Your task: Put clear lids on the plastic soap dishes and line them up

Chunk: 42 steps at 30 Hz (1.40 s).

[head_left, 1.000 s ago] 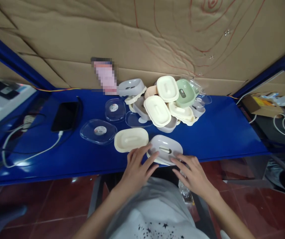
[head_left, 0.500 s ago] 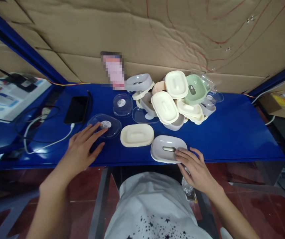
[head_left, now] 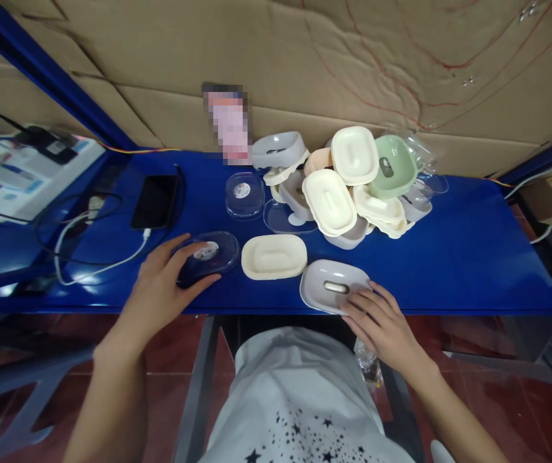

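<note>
The left hand (head_left: 163,289) is spread wide, fingers over the clear lid (head_left: 228,249) and thumb near its closest edge; whether it grips I cannot tell. The right hand (head_left: 382,325), fingers fairly close together, touches the right end of the grey dish (head_left: 317,289); I cannot tell if it pinches the rim. Between the hands, just left of that dish, lies the cream tray (head_left: 273,257). Beyond them is a pile with the green dish (head_left: 399,170). The phone (head_left: 154,201) lies past the left hand.
</note>
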{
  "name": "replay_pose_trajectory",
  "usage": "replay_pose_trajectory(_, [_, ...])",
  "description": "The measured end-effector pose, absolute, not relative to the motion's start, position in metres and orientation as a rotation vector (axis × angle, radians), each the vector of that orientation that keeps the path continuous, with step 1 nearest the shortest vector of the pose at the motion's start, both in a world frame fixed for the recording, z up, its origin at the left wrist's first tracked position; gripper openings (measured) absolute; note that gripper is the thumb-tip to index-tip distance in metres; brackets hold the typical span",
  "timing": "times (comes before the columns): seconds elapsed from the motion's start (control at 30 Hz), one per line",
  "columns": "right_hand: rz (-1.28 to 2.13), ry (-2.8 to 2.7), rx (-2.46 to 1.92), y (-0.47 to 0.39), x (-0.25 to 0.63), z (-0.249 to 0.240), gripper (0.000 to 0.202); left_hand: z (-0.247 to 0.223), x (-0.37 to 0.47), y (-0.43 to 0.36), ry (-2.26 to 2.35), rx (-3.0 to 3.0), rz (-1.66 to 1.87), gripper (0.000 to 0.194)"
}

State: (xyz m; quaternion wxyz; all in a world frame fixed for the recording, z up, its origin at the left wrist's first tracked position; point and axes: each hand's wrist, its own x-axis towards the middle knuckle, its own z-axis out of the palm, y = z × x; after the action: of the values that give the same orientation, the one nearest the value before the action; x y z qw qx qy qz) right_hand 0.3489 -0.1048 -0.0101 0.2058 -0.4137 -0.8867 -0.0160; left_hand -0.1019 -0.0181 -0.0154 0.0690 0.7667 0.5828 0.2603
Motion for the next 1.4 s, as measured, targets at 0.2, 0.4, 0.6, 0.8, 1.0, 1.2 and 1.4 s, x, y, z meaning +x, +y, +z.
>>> replay_pose_trajectory(0.2, [0.061,-2.516,-1.138,-0.104,0.345,-0.012,0.047,-0.01,-0.094,-0.032,1.892,2.23,0.937,0.054])
replay_pose_trajectory(0.4, [0.093,-2.405,-1.157,-0.095,0.342,-0.012,0.066,0.005,-0.042,-0.048,1.734,2.235,1.107,0.053])
replay_pose_trajectory(0.6, [0.179,-2.208,-1.082,-0.085,0.335,-0.012,0.09,0.005,0.054,-0.058,1.266,2.36,1.096,0.057])
replay_pose_trajectory(0.8, [0.357,-2.205,-1.02,-0.078,0.357,-0.005,0.072,-0.007,0.095,-0.059,1.042,2.454,1.019,0.063])
replay_pose_trajectory(1.0, [0.376,-2.216,-1.084,-0.078,0.37,-0.01,0.067,-0.018,0.079,-0.06,1.003,2.493,0.858,0.067])
replay_pose_trajectory(1.2, [0.455,-2.263,-1.062,-0.066,0.375,-0.001,0.064,-0.028,0.078,-0.059,1.072,2.329,0.911,0.075])
replay_pose_trajectory(1.4, [0.495,-2.319,-1.038,-0.063,0.377,-0.001,0.06,-0.032,0.079,-0.054,1.086,2.228,0.876,0.081])
